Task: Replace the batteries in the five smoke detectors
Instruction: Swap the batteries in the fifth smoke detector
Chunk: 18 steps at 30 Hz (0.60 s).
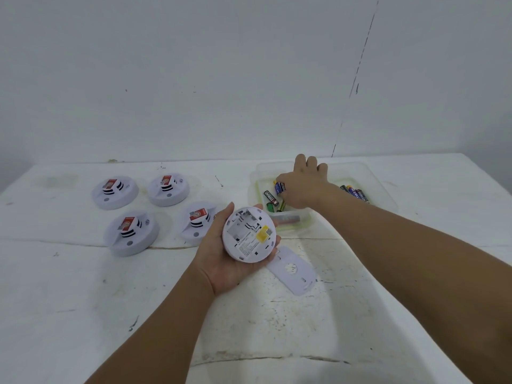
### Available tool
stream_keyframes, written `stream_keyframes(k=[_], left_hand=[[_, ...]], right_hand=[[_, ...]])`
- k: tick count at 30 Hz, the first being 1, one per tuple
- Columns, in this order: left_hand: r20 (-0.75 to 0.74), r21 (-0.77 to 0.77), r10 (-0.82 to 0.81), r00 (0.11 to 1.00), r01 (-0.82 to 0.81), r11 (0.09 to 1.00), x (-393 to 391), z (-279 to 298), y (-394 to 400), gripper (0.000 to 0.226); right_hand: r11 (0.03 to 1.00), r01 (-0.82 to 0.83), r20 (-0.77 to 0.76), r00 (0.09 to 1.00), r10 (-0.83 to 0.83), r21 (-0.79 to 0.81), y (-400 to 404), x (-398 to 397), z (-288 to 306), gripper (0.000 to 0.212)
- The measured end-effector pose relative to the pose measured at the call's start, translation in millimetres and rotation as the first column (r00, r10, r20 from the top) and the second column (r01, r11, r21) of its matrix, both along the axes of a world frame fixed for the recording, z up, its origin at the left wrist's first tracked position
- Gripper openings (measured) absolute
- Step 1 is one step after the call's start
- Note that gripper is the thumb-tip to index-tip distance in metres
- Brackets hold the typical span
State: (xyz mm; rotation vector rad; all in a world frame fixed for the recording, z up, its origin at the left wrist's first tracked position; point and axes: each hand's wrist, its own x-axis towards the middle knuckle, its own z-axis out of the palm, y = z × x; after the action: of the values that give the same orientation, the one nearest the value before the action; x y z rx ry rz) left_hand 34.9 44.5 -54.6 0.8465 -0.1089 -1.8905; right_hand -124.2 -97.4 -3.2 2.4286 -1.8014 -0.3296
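A round white smoke detector is cradled in the left hand near the centre of the frame, turned back-side up so that its open battery bay and a yellow label are shown; the fingers are curled under its rim. Just below and right of it, a flat white back plate with a round hole lies on the white table, its upper end partly hidden by the detector.

The right hand is stretched into a clear plastic tub at the middle right of the frame. A dark blue battery is pinched between thumb and fingertips, though how firmly it is gripped is hard to judge from this angle. More loose batteries lie in the tub under and left of the hand, and another cluster of batteries is seen at the tub's right side, beyond the forearm.

At the left of the frame, four more smoke detectors are set face up on the table in two rows: upper left, upper right, lower left and lower right, each marked with a red sticker.
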Motion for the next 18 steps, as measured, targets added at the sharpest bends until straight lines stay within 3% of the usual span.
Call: stream_keyframes(k=[7,12,15,18], left_hand=[[-0.01,-0.016,-0.012,1.0,0.012,1.0,1.4,-1.8,-1.2,0.058],[-0.003,-0.027,-0.029,1.0,0.029,0.999,1.9,-4.5,-2.9,0.058],[-0.007,-0.033,-0.031,0.999,0.031,0.999,3.0,-6.2,-3.8,0.058],[-0.011,-0.032,-0.034,0.999,0.033,0.999,3.8,-7.4,-4.1,0.057]], right_hand=[[0.999,-0.024,-0.103,0.994,0.022,-0.024,-3.1,2.2,-0.2,0.011],[0.986,-0.107,-0.086,0.992,0.097,-0.129,-13.8,-0.7,-6.5,0.032],[0.976,-0.1,-0.002,0.995,0.102,-0.193,-12.4,-2.2,-4.0,0.046],[0.963,-0.041,0.218,0.971,0.101,-0.265,-0.9,-2.6,3.7,0.048]])
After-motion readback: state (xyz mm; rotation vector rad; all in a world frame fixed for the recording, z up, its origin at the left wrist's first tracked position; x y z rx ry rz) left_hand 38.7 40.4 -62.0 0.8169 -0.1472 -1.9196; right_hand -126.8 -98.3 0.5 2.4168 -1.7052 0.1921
